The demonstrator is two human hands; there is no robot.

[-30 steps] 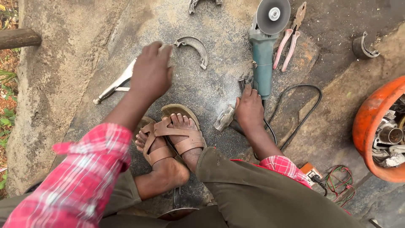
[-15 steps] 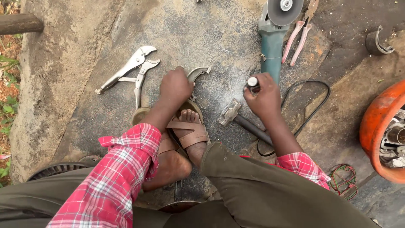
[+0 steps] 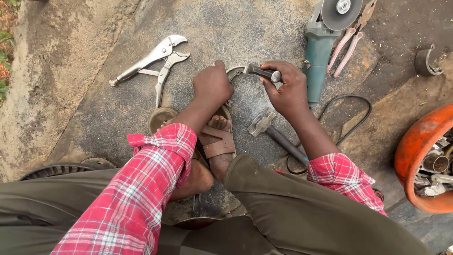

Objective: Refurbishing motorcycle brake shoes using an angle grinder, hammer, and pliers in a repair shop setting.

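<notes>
Curved clamp (image 3: 236, 72) now pinned by left hand (image 3: 212, 86); right hand (image 3: 288, 89) apparently presses punch (image 3: 264, 72).

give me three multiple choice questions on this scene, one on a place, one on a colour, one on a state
1. Where does the silver locking pliers lie?
A. inside the orange tub
B. on the ground beyond the left hand
C. under the grinder

2. What colour is the body of the angle grinder?
A. teal green
B. yellow
C. white

3. What is the right hand doing?
A. resting flat and empty on the ground
B. gripping the hammer
C. holding a dark metal rod against the curved metal piece

Answers:
1 B: it lies open on the dark ground past the left hand.
2 A: its casing is teal green.
3 C: the fingers wrap the rod, while the steel hammer lies untouched below.
</notes>
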